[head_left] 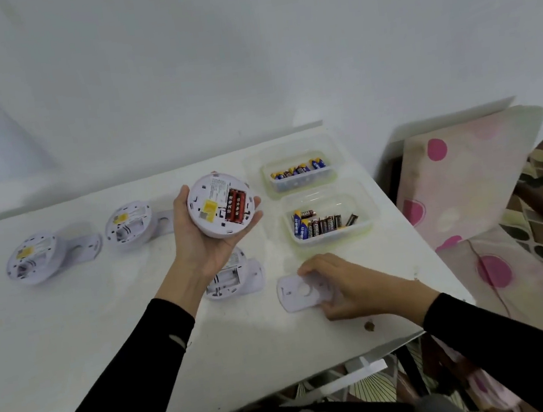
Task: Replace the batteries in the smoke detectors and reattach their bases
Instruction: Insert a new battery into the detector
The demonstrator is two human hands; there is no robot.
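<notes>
My left hand (198, 239) holds a round white smoke detector (223, 205) above the table, back side up, with two red batteries (235, 205) in its compartment. My right hand (346, 284) rests on the table with its fingers curled round the edge of a flat white base plate (295, 292). Two more detectors lie back side up at the left, one (33, 258) far left and one (129, 226) nearer, each with an empty battery bay and a base beside it. Another detector (234, 276) lies under my left wrist, partly hidden.
Two clear plastic tubs stand at the table's right: the far tub (296, 169) holds several blue batteries, the near tub (328, 219) several mixed batteries. The white table's (73, 335) right edge drops off near my right forearm. A pink-dotted cushion (466, 173) lies beyond it.
</notes>
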